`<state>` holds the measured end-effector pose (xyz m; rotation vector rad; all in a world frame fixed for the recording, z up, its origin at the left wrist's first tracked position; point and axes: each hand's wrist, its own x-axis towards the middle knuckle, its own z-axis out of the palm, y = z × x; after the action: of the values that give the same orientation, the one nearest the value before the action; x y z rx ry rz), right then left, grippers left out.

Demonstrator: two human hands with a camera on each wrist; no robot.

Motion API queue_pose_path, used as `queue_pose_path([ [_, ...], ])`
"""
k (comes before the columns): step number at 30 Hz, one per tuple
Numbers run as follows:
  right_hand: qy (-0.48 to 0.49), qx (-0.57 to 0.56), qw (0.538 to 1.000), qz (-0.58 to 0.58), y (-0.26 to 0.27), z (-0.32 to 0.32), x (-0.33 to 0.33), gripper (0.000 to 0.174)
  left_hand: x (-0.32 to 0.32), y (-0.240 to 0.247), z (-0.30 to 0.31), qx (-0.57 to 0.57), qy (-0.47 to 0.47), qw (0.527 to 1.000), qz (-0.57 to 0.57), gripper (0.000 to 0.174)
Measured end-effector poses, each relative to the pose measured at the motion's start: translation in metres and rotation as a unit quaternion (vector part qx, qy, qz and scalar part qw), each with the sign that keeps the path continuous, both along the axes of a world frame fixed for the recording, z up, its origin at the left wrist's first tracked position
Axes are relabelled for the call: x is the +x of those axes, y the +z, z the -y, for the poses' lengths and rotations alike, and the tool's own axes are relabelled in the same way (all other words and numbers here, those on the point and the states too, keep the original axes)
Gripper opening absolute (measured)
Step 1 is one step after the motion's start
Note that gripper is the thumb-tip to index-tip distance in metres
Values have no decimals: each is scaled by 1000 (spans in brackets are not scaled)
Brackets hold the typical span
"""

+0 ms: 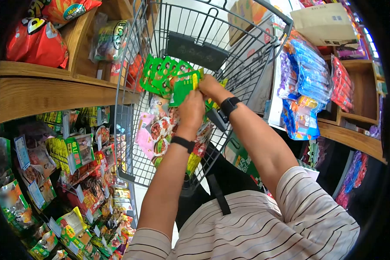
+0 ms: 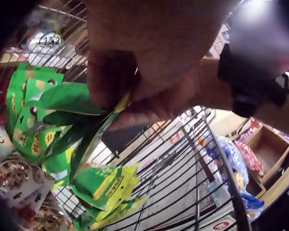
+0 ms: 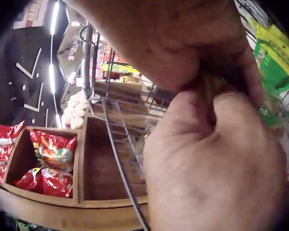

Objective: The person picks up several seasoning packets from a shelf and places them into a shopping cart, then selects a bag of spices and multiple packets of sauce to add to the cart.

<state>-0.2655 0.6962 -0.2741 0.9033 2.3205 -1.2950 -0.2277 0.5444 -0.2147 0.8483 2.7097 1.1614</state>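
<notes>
Both hands meet over the shopping cart (image 1: 266, 71) at a green snack pouch (image 1: 182, 89) with a yellow edge. My left hand (image 1: 193, 110) pinches its near edge, while my right hand (image 1: 213, 88) grips the yellow corner beside it. In the left wrist view, several green pouches (image 2: 70, 96) fan out below the fingers. Other green pouches (image 1: 151, 73) stand in a row in the cart, and more green-and-yellow ones (image 2: 103, 185) lie underneath. Pink and white food packs (image 1: 146, 134) lie in the basket's near part. The fingertips are partly hidden in the right wrist view.
Hanging bags (image 1: 80, 149) fill the rack on the left, below a wooden shelf (image 1: 52, 97) with red snack bags (image 1: 37, 45). Blue packs (image 1: 307, 65) are stacked on the right, near a cardboard piece (image 1: 325, 24). A dark panel (image 1: 197, 50) crosses the cart's far end.
</notes>
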Motion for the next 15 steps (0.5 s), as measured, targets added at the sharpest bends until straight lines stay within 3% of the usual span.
queue_pose_path([
  [1, -8, 6, 1000, 18, 0, -4, 1, 29, 5, -8, -6, -12, 4, 1000, 15, 9],
  [3, 76, 85, 990, 79, 11, -17, 6, 33, 18, -20, -8, 15, -41, 998, 50, 19],
  [5, 317, 248, 913, 61, -69, -48, 15, 34, 28, -19, -9, 11, -58, 992, 108, 33],
  [7, 251, 216, 937, 112, 17, -29, 21, 27, 30, -13, -4, -44, -53, 977, 203, 49],
  [9, 199, 124, 966, 105, 24, -41, 24, 17, 29, -6, 14, -25, -43, 969, 240, 50],
  [10, -72, -117, 990, 33, -68, -74, 39, 12, 26, 4, 24, -44, -31, 963, 262, 50],
  [12, 83, 90, 992, 5, -130, -106, 43, 12, 16, 25, 54, -31, -1, 968, 249, 49],
  [15, 108, 137, 985, 3, -101, -98, 41, 32, 0, 32, 98, 0, 59, 978, 200, 46],
])
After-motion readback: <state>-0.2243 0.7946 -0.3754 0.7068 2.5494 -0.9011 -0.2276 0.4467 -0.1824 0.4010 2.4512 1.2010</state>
